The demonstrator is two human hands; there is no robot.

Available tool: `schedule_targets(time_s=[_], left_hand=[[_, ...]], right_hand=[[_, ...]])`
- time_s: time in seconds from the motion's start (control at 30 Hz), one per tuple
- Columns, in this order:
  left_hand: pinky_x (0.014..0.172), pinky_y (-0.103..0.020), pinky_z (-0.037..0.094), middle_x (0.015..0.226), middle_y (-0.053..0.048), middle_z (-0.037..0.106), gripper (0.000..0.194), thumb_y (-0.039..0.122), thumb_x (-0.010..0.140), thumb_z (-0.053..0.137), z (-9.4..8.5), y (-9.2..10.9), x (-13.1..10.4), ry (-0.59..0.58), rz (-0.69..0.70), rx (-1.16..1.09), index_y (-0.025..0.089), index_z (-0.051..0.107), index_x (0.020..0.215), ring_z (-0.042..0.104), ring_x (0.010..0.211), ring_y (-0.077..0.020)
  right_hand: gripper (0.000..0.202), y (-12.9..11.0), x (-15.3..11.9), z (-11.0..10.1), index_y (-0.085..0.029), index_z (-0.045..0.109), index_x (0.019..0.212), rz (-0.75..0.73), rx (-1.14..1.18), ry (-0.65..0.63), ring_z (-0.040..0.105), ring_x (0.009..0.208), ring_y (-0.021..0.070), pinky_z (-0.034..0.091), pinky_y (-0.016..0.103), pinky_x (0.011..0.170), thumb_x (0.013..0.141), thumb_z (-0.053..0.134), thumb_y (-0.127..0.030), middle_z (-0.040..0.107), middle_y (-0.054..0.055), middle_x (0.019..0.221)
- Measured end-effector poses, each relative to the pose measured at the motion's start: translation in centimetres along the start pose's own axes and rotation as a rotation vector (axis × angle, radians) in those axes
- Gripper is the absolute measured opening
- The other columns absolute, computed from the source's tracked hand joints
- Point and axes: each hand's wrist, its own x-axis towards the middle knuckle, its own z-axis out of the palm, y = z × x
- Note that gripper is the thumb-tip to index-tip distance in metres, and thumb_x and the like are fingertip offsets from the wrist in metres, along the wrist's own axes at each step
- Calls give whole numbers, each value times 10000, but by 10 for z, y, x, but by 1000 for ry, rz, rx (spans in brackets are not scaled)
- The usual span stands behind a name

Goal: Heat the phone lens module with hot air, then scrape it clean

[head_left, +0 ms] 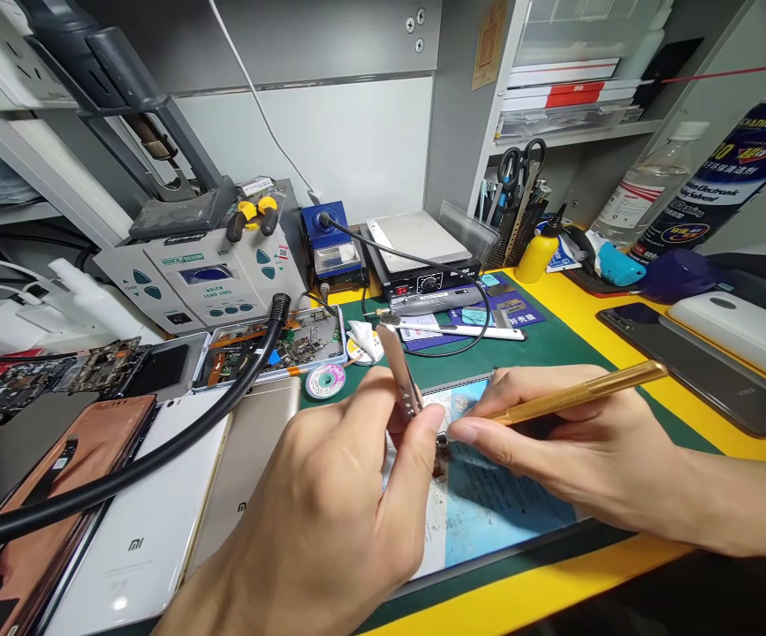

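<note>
My left hand (349, 486) is closed around a pair of metal tweezers (396, 362), whose joined end points up and away. In my right hand (555, 433) I grip a gold pen-shaped tool (581, 393) with a knurled section; its working tip is hidden by my fingers. Between my two hands lies a small metallic part (443, 446), too small and too covered to name. Below it is a blue-and-white booklet (508, 503) with dark stains. Both hands are low over this booklet.
A green mat (548, 353) covers the yellow bench. Several phones, including a white one (137, 512), lie left under a thick black hose (223, 406). Behind stand a hot air station (210, 274), a small hot plate (415, 243) and a yellow bottle (536, 256). A dark phone (680, 362) lies right.
</note>
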Motion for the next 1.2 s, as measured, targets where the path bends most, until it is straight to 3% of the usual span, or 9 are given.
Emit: schedule_targets(time_s=[0.37, 0.63, 1.2], left_hand=[[431, -230, 337, 660, 61, 601, 50, 138, 966, 637, 1, -1, 0, 8, 9, -12, 167, 672, 987, 431, 431, -75], [417, -240, 307, 589, 80, 486, 37, 149, 960, 644, 2, -1, -1, 14, 25, 1, 155, 677, 943, 389, 412, -78], [400, -239, 309, 593, 74, 522, 58, 143, 959, 632, 2, -1, -1, 15, 15, -7, 139, 690, 964, 388, 403, -76]], right_hand=[[219, -4, 1, 0, -124, 735, 718, 21, -72, 10, 586, 511, 129, 468, 256, 477, 924, 731, -197, 706, 39, 602], [237, -5, 1, -1, -136, 703, 701, 32, -81, 2, 561, 494, 125, 448, 252, 454, 931, 706, -195, 684, 33, 578], [231, -6, 0, 0, -137, 704, 702, 40, -48, -18, 527, 497, 106, 430, 246, 458, 928, 706, -185, 661, 11, 588]])
